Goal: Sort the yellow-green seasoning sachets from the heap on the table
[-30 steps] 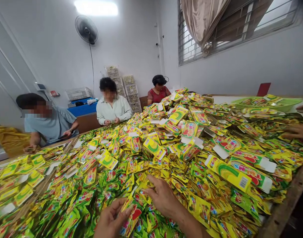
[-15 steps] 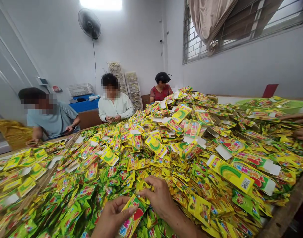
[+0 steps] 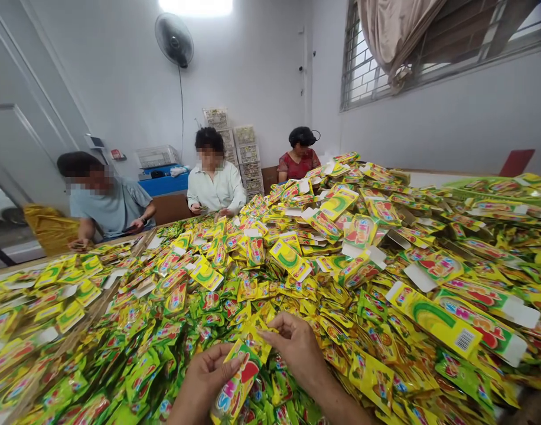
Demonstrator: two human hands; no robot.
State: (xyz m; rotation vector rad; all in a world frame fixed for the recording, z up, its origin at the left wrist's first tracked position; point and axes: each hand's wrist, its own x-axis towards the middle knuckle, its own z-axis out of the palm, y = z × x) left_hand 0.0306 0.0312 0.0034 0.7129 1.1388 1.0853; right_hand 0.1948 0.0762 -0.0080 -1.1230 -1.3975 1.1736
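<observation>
My left hand [image 3: 206, 375] is closed around a small yellow and green printed carton [image 3: 237, 389], its thumb lying across the front. At the carton's upper end my right hand [image 3: 299, 354] pinches a yellow sachet [image 3: 258, 337] between thumb and fingers. The sachet lies against that end; how far it is inside cannot be made out. Green sachets [image 3: 140, 372] lie heaped under and left of my hands, and yellow sachets [image 3: 370, 375] spread to the right.
A tall heap of printed cartons [image 3: 336, 203], many with white flaps open, rises ahead. Wooden strips [image 3: 91, 313] divide the table on the left. Three people sit across the table. A green basket [image 3: 463, 192] stands at the far right, and stacked crates [image 3: 248, 154] stand behind.
The view has turned left, so the scene sits further right. Another person's hand at the right edge is out of view. The white-shirted person's hands have moved apart. My hands keep their hold.
</observation>
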